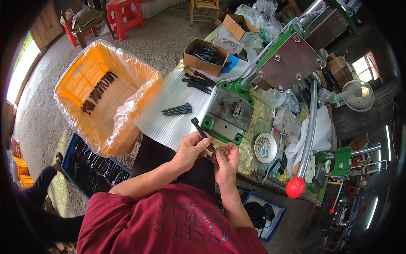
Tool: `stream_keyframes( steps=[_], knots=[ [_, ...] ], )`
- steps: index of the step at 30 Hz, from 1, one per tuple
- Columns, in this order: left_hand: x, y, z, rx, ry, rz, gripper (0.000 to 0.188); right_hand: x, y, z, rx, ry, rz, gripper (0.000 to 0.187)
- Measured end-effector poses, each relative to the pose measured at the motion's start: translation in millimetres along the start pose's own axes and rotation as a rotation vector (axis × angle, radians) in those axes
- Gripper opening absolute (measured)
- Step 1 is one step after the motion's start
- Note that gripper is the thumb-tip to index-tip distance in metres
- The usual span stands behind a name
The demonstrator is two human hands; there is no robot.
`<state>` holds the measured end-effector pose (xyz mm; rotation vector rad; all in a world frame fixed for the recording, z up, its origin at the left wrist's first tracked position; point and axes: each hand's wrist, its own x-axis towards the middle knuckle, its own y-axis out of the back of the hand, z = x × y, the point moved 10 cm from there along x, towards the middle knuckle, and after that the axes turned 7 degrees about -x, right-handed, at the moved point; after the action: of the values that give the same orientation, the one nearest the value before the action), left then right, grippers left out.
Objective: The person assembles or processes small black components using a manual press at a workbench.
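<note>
A slim black handle (pixel 199 128) with a rounded, holed head slants between my hands. My left hand (pixel 190 151) is closed round its middle, thumb on top. My right hand (pixel 227 162) pinches beside its lower end; whatever is between those fingertips is too small to make out. Just beyond my hands stands a green hand press (pixel 227 111) with a steel bed plate. Several similar black handles (pixel 177 109) lie in a row on the white foam sheet (pixel 156 120) to the left. Farther back on the sheet is a looser pile of black handles (pixel 198 82).
At left stands a yellow crate (pixel 80 76) lined with clear plastic, black handles inside. A blue tray (pixel 72 163) of black parts sits below it. Cardboard boxes (pixel 203 72) stand behind the press. Right of it are a white bowl (pixel 265 148) and a red-knobbed lever (pixel 295 187).
</note>
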<state>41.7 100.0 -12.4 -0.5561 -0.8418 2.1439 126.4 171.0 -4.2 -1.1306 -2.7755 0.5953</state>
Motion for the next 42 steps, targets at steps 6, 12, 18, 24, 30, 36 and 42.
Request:
stream_keyframes(
  steps=[6, 12, 18, 24, 30, 36, 42],
  knots=[
    [-2, -5, 9, 0.070, -0.042, -0.002, 0.012, 2, 1, 0, -0.008, 0.039, 0.049, 0.022],
    [9, -5, 23, 0.133, -0.123, -0.017, 0.012, 5, -1, -8, -0.102, 0.074, 0.091, 0.024],
    [47, 3, 43, 0.331, -0.188, 0.012, 0.009, 1, 15, -4, -0.131, 0.070, 0.092, 0.018],
    [91, 2, 54, 0.455, -0.275, -0.025, 0.005, -8, 32, -6, -0.203, 0.097, 0.093, 0.015],
    [117, -10, 45, 0.473, -0.216, -0.025, 0.004, -16, 45, -3, -0.229, 0.049, 0.121, 0.015],
    [138, -33, 34, 0.664, -0.261, -0.039, 0.004, -17, 50, -4, -0.256, 0.051, 0.148, 0.015],
    [146, -44, 37, 0.842, -0.348, -0.027, 0.007, -15, 54, -3, -0.269, 0.049, 0.154, 0.016]
  ],
)
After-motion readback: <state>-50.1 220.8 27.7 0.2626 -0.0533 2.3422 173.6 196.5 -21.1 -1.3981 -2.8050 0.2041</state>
